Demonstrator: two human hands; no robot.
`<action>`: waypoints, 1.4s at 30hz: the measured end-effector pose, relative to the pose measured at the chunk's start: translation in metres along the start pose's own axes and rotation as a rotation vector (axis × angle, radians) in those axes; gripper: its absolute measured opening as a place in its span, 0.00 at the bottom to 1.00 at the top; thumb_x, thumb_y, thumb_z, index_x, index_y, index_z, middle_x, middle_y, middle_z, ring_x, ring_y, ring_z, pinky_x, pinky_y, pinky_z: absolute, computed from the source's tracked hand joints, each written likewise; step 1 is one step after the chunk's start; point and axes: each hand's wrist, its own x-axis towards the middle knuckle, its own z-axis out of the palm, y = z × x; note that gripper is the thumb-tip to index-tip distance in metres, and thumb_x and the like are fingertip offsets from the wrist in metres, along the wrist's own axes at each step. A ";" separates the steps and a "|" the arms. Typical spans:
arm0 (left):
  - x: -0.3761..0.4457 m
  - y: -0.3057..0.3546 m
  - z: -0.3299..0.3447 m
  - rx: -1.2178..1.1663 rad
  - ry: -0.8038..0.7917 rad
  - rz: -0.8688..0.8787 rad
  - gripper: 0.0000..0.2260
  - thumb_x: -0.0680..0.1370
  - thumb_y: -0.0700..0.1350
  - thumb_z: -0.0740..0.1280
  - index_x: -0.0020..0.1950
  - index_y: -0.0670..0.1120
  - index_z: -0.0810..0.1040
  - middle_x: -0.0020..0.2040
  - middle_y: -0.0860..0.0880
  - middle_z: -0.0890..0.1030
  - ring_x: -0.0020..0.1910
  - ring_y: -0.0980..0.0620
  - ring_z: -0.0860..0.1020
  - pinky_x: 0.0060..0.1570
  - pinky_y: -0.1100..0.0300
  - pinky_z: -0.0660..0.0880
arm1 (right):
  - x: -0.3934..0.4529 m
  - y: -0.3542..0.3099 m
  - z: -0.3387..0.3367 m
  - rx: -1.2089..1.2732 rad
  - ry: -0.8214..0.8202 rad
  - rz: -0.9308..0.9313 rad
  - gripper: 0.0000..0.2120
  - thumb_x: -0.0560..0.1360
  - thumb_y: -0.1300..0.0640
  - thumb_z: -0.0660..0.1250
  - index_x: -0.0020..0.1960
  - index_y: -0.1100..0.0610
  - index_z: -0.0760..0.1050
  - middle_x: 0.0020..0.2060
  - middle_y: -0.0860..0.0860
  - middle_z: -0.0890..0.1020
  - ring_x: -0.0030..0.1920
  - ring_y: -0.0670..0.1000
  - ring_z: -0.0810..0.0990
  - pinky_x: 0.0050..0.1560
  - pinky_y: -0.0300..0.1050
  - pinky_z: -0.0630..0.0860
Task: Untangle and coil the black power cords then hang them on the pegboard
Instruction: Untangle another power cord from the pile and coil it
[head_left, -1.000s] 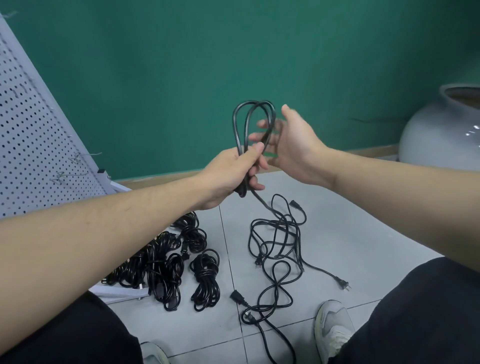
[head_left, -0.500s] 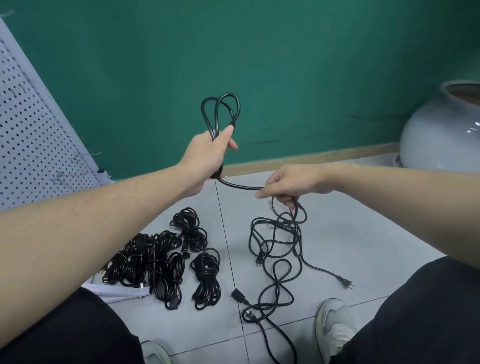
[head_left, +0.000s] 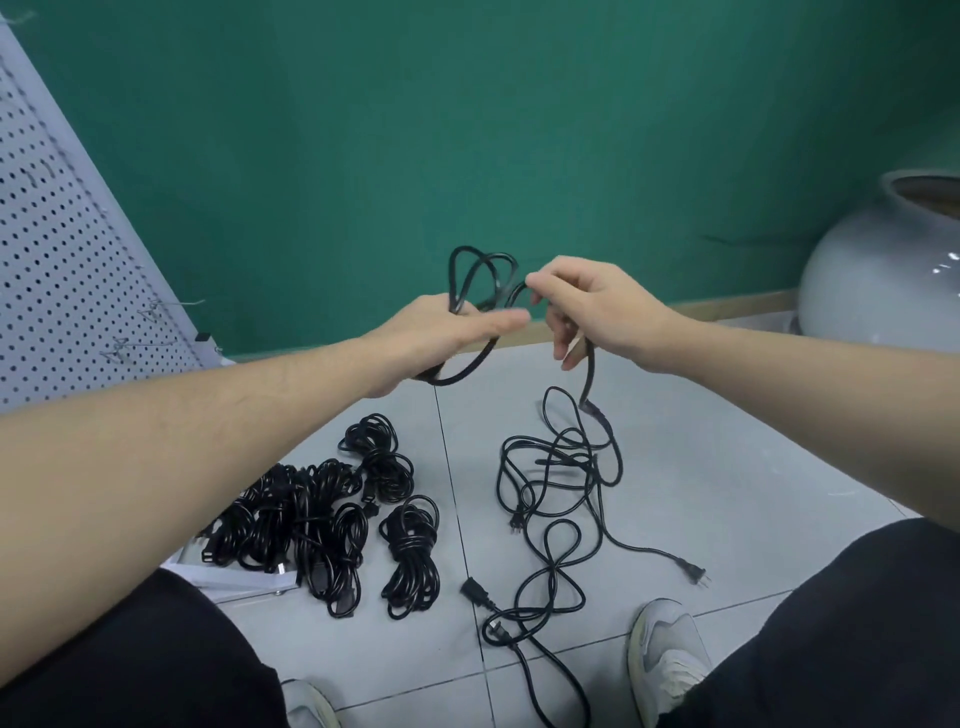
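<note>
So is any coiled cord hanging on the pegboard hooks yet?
No, the pegboard hooks are bare, and the coiled cords lie bundled on the floor.

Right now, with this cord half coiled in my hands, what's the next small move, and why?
Probably lay the loop pinched in your right hand over the loops held in your left hand, then pull up more slack: most of the cord lies tangled on the floor.

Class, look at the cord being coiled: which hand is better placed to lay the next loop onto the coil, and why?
The right hand. It pinches the free run of the cord that trails to the floor tangle, right beside the coil. The left hand is occupied holding those loops, so it likely just anchors.
</note>
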 end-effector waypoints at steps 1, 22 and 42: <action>-0.002 0.002 0.003 0.051 -0.042 0.037 0.23 0.70 0.68 0.74 0.42 0.49 0.74 0.35 0.56 0.72 0.32 0.55 0.68 0.35 0.57 0.62 | 0.001 0.000 0.000 -0.057 0.045 -0.022 0.12 0.81 0.48 0.66 0.43 0.55 0.75 0.26 0.50 0.72 0.25 0.50 0.74 0.27 0.42 0.75; -0.009 -0.001 0.012 0.002 -0.089 0.044 0.11 0.83 0.43 0.58 0.49 0.46 0.80 0.44 0.46 0.71 0.29 0.52 0.67 0.24 0.61 0.70 | 0.009 0.003 -0.013 -0.353 0.183 0.142 0.20 0.78 0.36 0.65 0.49 0.53 0.79 0.32 0.47 0.72 0.30 0.48 0.68 0.34 0.43 0.66; -0.012 -0.007 0.006 -0.189 -0.219 0.136 0.06 0.79 0.49 0.70 0.43 0.52 0.81 0.39 0.56 0.80 0.31 0.47 0.66 0.27 0.59 0.66 | 0.003 -0.011 -0.007 0.569 -0.060 0.338 0.12 0.84 0.55 0.56 0.51 0.59 0.76 0.40 0.56 0.84 0.51 0.59 0.84 0.61 0.53 0.76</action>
